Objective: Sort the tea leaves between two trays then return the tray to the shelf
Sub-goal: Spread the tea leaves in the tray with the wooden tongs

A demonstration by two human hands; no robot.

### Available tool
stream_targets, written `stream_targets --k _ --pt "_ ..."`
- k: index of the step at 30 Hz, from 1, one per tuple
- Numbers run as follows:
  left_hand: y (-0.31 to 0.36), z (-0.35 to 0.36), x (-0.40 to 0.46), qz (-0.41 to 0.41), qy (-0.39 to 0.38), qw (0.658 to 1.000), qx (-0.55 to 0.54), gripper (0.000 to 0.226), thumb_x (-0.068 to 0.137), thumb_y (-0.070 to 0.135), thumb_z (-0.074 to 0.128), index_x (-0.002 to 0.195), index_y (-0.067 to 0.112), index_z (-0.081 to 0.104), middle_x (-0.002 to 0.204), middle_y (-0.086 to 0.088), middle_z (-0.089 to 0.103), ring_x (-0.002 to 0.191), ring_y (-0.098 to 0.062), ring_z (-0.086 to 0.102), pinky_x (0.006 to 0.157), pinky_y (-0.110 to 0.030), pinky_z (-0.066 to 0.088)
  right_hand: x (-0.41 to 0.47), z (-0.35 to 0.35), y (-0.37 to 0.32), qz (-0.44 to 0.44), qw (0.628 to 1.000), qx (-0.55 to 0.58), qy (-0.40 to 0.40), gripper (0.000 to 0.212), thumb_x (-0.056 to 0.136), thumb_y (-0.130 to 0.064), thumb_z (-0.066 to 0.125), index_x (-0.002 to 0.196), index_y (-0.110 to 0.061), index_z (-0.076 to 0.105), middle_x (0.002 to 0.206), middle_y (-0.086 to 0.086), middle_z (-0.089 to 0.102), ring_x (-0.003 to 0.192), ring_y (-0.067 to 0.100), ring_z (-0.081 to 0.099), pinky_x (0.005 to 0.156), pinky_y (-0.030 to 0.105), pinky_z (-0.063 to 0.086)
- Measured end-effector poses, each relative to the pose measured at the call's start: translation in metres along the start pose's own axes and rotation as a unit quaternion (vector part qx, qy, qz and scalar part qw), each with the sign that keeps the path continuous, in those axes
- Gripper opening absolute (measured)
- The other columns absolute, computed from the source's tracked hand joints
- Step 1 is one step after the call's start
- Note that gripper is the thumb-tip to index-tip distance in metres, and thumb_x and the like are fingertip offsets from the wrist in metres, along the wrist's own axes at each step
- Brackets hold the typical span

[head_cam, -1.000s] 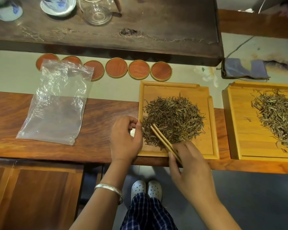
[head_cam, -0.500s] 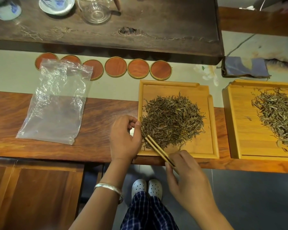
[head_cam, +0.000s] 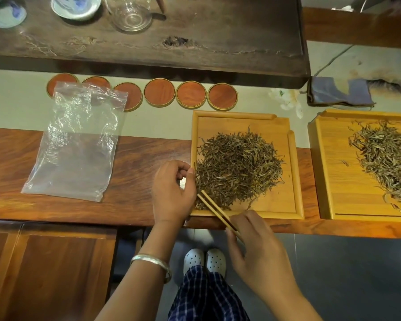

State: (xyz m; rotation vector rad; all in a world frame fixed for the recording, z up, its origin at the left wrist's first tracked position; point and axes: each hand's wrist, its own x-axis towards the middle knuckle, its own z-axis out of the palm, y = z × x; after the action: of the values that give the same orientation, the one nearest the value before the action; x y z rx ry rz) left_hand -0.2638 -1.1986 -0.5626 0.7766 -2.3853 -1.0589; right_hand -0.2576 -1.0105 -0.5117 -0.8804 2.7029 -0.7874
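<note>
Clearly sorting is only midway: the right hand (head_cam: 262,253) is pinching chopsticks (head_cam: 214,210) at the near tray (head_cam: 296,172), the left hand (head_cam: 171,193) curling loosely beside its tea pile (head_cam: 239,167); the far tray (head_cam: 322,172) is holding paler leaves (head_cam: 387,158).

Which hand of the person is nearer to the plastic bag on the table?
Left. The left hand rests at the near tray's left edge, just right of the plastic bag. The right hand, holding chopsticks, is farther right, in front of the table edge.
</note>
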Motion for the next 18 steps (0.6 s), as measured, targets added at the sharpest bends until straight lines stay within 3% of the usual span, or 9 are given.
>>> stream_targets --k 6,10,18 --pt "0.0 0.0 0.0 0.001 0.0 1.0 0.003 0.012 0.083 0.017 0.06 0.078 0.024 0.052 0.07 0.019 0.043 0.07 0.005 0.044 0.068 -0.006 0.032 0.031 -0.007 0.0 0.017 0.997 -0.037 0.061 0.003 0.087 -0.012 0.06 0.089 -0.01 0.059 0.085 0.0 0.053 0.07 0.015 0.051 0.051 0.024 0.045" --pt "-0.002 0.0 0.0 -0.003 -0.002 1.0 0.002 0.012 0.084 0.018 0.06 0.078 0.025 0.052 0.07 0.018 0.044 0.071 0.004 0.045 0.067 -0.007 0.033 0.051 -0.004 -0.003 0.019 0.994 -0.082 0.069 0.003 0.086 -0.008 0.061 0.088 -0.006 0.06 0.084 0.006 0.055 0.068 0.02 0.053 0.049 0.024 0.042" --pt "-0.002 0.001 0.0 -0.006 0.0 1.0 -0.004 0.005 0.084 0.021 0.059 0.08 0.021 0.056 0.071 0.019 0.044 0.07 0.004 0.045 0.067 -0.007 0.032 0.04 -0.005 -0.002 0.024 0.997 -0.05 0.057 0.004 0.085 -0.01 0.061 0.089 -0.009 0.06 0.084 0.001 0.053 0.07 0.016 0.052 0.049 0.021 0.042"
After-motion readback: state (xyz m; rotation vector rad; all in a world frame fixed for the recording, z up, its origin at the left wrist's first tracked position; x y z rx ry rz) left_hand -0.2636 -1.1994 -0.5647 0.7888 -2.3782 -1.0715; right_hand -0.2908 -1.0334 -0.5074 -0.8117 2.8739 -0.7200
